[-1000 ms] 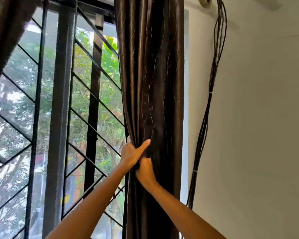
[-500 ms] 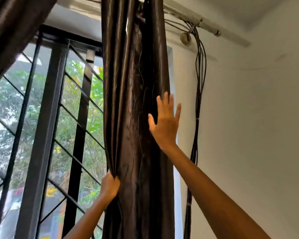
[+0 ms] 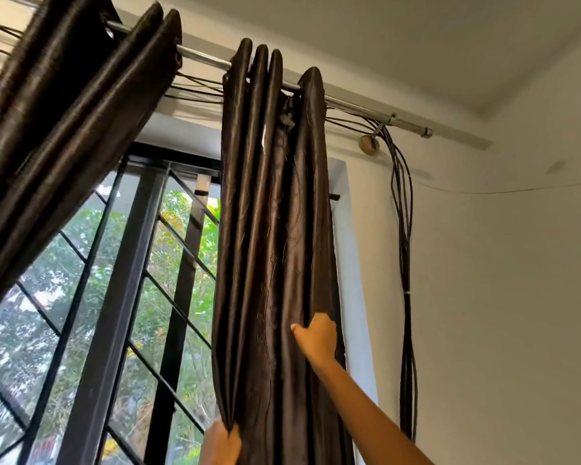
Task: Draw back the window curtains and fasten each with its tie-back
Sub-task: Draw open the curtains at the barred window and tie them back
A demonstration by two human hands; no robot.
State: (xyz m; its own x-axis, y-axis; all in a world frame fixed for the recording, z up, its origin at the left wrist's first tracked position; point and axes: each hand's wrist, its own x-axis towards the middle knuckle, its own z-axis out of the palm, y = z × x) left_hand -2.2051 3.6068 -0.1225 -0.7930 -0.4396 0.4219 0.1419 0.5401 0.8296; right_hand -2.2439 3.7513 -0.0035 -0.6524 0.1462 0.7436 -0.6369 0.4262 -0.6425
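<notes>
The right curtain [image 3: 269,229], dark brown and shiny, hangs bunched in folds from a metal rod [image 3: 356,107] at the window's right side. My right hand [image 3: 316,335] is raised and grips a fold on the curtain's right edge. My left hand [image 3: 220,444] clutches the curtain's left edge at the bottom of the view, partly cut off. The left curtain [image 3: 64,112] hangs gathered at the upper left. No tie-back is visible.
A black window grille [image 3: 114,313] with diagonal bars shows green trees behind it. A bundle of black cables [image 3: 405,263] runs down the white wall right of the curtain, from a rod bracket [image 3: 369,144]. The ceiling corner is at upper right.
The view has tilted upward, bringing the rod and curtain tops into sight. My right hand, flat and open on the curtain before, now grips a fold at its right edge. My left hand keeps its hold lower down.
</notes>
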